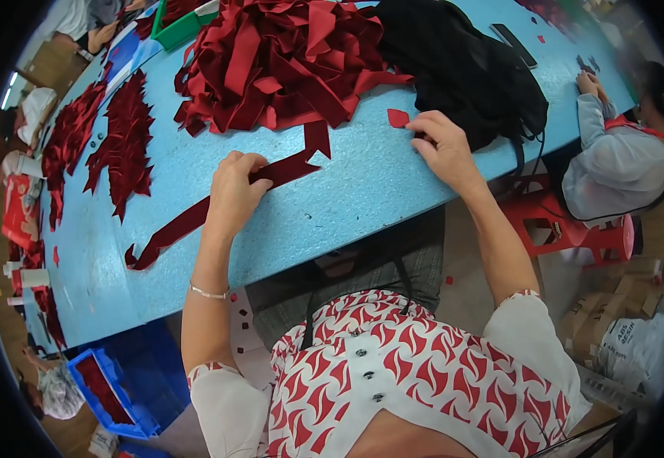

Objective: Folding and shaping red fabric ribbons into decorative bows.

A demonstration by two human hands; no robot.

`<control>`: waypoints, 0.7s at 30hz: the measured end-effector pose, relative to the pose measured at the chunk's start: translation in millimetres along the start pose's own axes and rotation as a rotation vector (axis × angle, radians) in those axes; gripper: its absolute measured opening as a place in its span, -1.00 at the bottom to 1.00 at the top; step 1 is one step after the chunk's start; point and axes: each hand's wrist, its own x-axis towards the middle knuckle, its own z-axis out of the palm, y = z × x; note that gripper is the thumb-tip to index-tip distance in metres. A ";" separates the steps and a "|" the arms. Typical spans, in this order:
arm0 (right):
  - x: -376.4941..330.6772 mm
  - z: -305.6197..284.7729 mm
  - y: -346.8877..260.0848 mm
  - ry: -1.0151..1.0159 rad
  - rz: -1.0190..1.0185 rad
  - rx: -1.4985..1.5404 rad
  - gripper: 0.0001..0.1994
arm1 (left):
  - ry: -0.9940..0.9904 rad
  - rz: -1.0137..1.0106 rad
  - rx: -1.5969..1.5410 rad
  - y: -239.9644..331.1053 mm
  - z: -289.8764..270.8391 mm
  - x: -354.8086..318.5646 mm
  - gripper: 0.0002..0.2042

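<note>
In left hand (239, 187), red strip (290, 169); at lower right, lettered bag (643, 347).

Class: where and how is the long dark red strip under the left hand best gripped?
Probably pinch the strip across its narrow width near the curled end, coming from the person's left: that end lies free on the blue table, while the left hand covers the strip farther along.
</note>
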 end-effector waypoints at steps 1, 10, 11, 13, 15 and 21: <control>3.1 2.2 0.8 -0.003 -0.007 0.006 -0.82 | 0.006 -0.006 0.005 1.0 1.2 1.9 -0.78; 2.1 46.9 -59.6 -0.075 0.098 0.550 -0.78 | 0.138 0.082 -0.398 28.4 11.7 -14.3 -0.92; -4.0 58.0 -69.7 -0.064 0.114 0.690 -0.76 | 0.098 0.024 -0.477 38.1 10.4 -20.5 -0.92; -9.4 62.4 -92.9 -0.223 0.408 0.978 -0.77 | 0.031 -0.013 -0.555 52.5 10.0 -27.2 -0.93; -12.3 70.0 -95.6 -0.166 0.435 1.083 -0.79 | -0.002 -0.118 -0.764 69.2 13.4 -34.1 -0.92; -22.5 56.3 -95.3 -0.223 0.477 1.087 -0.85 | -0.059 -0.127 -0.877 68.4 14.9 -48.3 -0.91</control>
